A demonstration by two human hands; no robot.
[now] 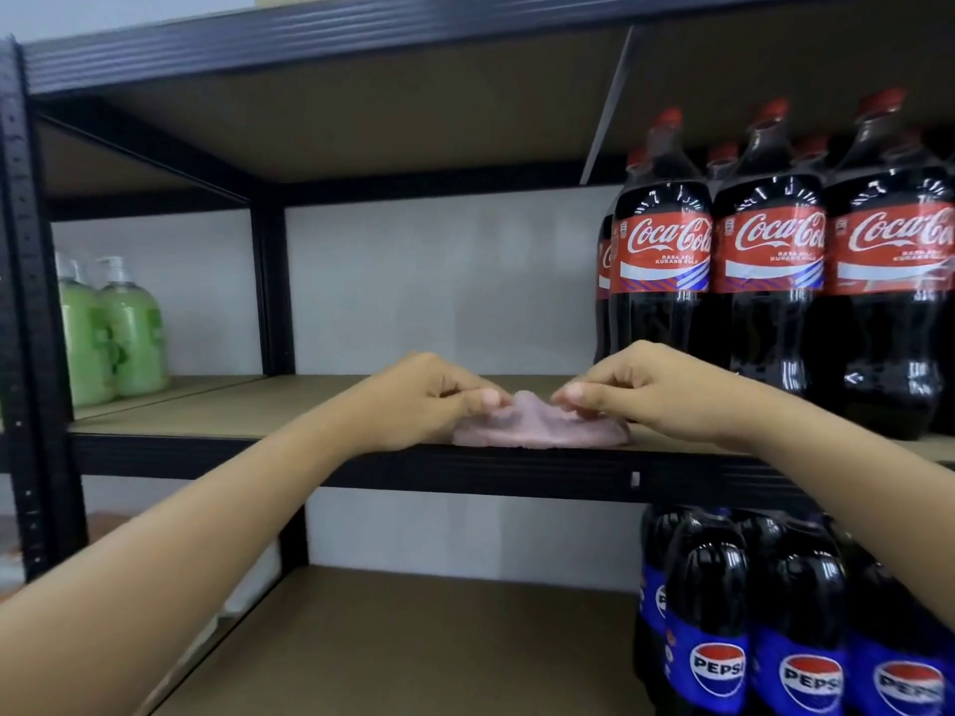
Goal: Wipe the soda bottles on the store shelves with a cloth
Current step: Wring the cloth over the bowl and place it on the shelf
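A pale pink cloth (537, 431) lies at the front edge of the middle shelf (217, 416). My left hand (429, 400) pinches its left part and my right hand (656, 390) pinches its right part, lifting a small fold between them. Several Coca-Cola bottles (661, 261) with red caps stand upright on the same shelf, just right of my right hand. Several Pepsi bottles (718, 627) with blue labels stand on the lower shelf (413, 648) at the right.
Two green pump bottles (129, 328) stand at the far left of the neighbouring shelf bay. Black metal uprights (26, 302) and a centre post (274, 286) frame the shelves. A white wall lies behind.
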